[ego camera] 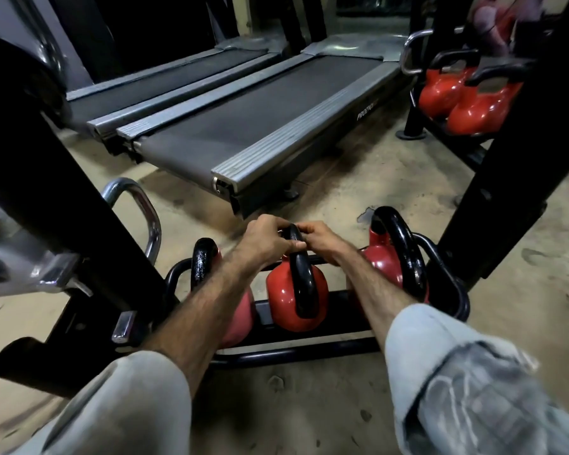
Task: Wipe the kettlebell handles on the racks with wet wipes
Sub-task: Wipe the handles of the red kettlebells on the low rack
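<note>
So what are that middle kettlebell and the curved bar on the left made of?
Middle kettlebell: probably cast metal; its body has a glossy red coat, vinyl or paint, that catches highlights. Its handle is shiny black. Curved bar: looks like chromed steel tube, mirror-bright with reflections.

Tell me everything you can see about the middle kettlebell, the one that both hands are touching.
The middle kettlebell has a glossy red rounded body and a thick black loop handle, seemingly painted metal. It stands upright on the low black rack, between two other red kettlebells. The left hand and the right hand both hold the top of its handle, fingers curled around it. No wipe is clearly visible under them.
</note>
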Demonstrator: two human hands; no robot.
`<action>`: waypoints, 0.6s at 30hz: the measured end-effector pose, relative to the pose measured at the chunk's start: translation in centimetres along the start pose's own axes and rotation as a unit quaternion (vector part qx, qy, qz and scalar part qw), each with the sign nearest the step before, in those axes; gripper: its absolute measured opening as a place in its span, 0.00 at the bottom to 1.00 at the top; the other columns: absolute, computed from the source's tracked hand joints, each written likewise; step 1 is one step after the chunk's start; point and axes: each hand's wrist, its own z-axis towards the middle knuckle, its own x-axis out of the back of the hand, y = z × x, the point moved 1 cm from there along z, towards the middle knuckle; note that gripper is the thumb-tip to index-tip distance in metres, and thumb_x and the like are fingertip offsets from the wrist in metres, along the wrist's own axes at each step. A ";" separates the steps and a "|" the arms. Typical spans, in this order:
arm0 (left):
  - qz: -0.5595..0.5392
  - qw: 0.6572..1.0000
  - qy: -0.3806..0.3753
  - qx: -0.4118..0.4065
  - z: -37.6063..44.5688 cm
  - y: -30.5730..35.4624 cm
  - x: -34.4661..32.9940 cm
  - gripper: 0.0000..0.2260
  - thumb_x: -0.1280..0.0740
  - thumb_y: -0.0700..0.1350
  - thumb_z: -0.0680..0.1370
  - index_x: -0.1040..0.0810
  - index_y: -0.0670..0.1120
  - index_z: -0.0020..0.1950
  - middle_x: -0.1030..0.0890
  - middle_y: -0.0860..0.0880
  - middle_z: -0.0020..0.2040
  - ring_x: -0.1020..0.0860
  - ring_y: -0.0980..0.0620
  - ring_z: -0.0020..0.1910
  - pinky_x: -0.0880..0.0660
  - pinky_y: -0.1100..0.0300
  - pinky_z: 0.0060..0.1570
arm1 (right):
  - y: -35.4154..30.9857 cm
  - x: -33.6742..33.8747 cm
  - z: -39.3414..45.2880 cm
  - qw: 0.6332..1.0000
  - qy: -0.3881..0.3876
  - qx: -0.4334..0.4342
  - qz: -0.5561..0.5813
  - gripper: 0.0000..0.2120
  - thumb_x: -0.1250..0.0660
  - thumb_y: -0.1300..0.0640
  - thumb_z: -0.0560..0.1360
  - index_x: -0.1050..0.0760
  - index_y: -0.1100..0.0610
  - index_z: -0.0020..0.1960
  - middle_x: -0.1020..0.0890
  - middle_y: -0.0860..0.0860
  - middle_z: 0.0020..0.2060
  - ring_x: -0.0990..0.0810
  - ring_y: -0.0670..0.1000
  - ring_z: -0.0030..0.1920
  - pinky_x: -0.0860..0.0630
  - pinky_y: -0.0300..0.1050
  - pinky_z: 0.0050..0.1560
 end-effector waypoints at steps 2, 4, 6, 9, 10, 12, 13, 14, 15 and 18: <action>-0.005 1.000 0.000 0.001 0.0 0.0 0.2 0.16 0.24 0.49 0.71 0.18 0.48 0.57 0.17 0.50 0.49 0.24 0.58 0.48 0.30 0.65 0.45 | 1.0 -0.5 -0.6 0.993 0.112 0.001 -0.046 0.09 0.34 0.60 0.78 0.17 0.57 0.54 0.15 0.52 0.42 0.17 0.48 0.43 0.21 0.43 0.43; -0.009 1.000 -0.003 0.003 -0.1 0.0 0.2 0.15 0.23 0.49 0.70 0.17 0.50 0.56 0.16 0.51 0.49 0.22 0.57 0.50 0.29 0.66 0.45 | 1.4 -0.6 -1.5 0.977 0.206 0.005 -0.060 0.07 0.30 0.56 0.76 0.15 0.54 0.52 0.14 0.50 0.44 0.18 0.47 0.47 0.22 0.43 0.49; -0.043 0.999 -0.004 0.009 -0.2 -0.3 0.1 0.14 0.22 0.47 0.69 0.16 0.51 0.54 0.15 0.51 0.48 0.20 0.56 0.52 0.24 0.64 0.52 | 1.7 -0.6 -2.8 0.969 0.244 0.003 -0.031 0.10 0.27 0.52 0.74 0.15 0.55 0.52 0.14 0.50 0.44 0.19 0.45 0.45 0.22 0.43 0.51; -0.039 0.999 -0.003 0.014 -0.1 -0.2 0.0 0.16 0.21 0.47 0.67 0.16 0.49 0.54 0.15 0.50 0.49 0.19 0.55 0.54 0.24 0.55 0.61 | 2.0 -0.6 -4.1 0.975 0.207 -0.011 0.075 0.12 0.25 0.58 0.72 0.17 0.60 0.54 0.14 0.55 0.48 0.16 0.50 0.46 0.19 0.46 0.52; -0.033 0.999 -0.003 0.014 -0.1 -0.1 0.1 0.17 0.22 0.47 0.68 0.16 0.49 0.55 0.15 0.50 0.49 0.19 0.55 0.53 0.24 0.54 0.61 | 2.1 -0.8 -4.3 0.977 0.186 -0.009 0.107 0.12 0.25 0.60 0.72 0.17 0.60 0.55 0.14 0.56 0.49 0.15 0.52 0.48 0.18 0.49 0.54; -0.025 1.000 -0.008 0.013 -0.2 0.2 0.1 0.16 0.22 0.47 0.68 0.16 0.50 0.54 0.15 0.50 0.48 0.19 0.54 0.53 0.24 0.53 0.60 | 2.1 -0.9 -4.5 0.978 0.168 0.017 0.120 0.11 0.25 0.57 0.73 0.17 0.56 0.55 0.14 0.53 0.48 0.15 0.51 0.50 0.19 0.53 0.56; -0.027 1.000 -0.009 0.012 -0.1 0.1 0.1 0.16 0.22 0.46 0.68 0.16 0.50 0.55 0.15 0.50 0.48 0.19 0.55 0.53 0.24 0.54 0.60 | 2.0 -0.8 -4.6 0.979 0.174 0.035 0.101 0.11 0.25 0.54 0.73 0.17 0.53 0.55 0.13 0.49 0.48 0.15 0.49 0.49 0.18 0.52 0.55; -0.029 0.999 -0.010 0.014 -0.2 0.1 0.1 0.16 0.22 0.45 0.68 0.16 0.50 0.55 0.15 0.50 0.48 0.19 0.55 0.52 0.23 0.57 0.59 | 2.0 -0.8 -4.6 0.979 0.188 0.052 0.066 0.11 0.26 0.52 0.73 0.17 0.52 0.55 0.14 0.46 0.47 0.15 0.44 0.48 0.18 0.47 0.53; -0.026 0.999 -0.010 0.015 -0.2 0.1 0.2 0.16 0.23 0.45 0.69 0.17 0.50 0.56 0.15 0.51 0.48 0.19 0.57 0.52 0.24 0.60 0.57 | 1.8 -0.6 -4.8 0.977 0.201 0.072 0.025 0.11 0.26 0.51 0.73 0.16 0.51 0.55 0.14 0.43 0.45 0.17 0.38 0.45 0.19 0.38 0.49; -0.006 1.000 -0.024 0.017 0.2 0.5 0.2 0.16 0.22 0.45 0.68 0.16 0.50 0.55 0.15 0.50 0.48 0.19 0.56 0.52 0.24 0.60 0.58 | 1.2 -1.0 -5.0 0.963 0.241 0.119 -0.039 0.08 0.29 0.52 0.76 0.15 0.52 0.52 0.16 0.45 0.36 0.20 0.35 0.34 0.27 0.28 0.35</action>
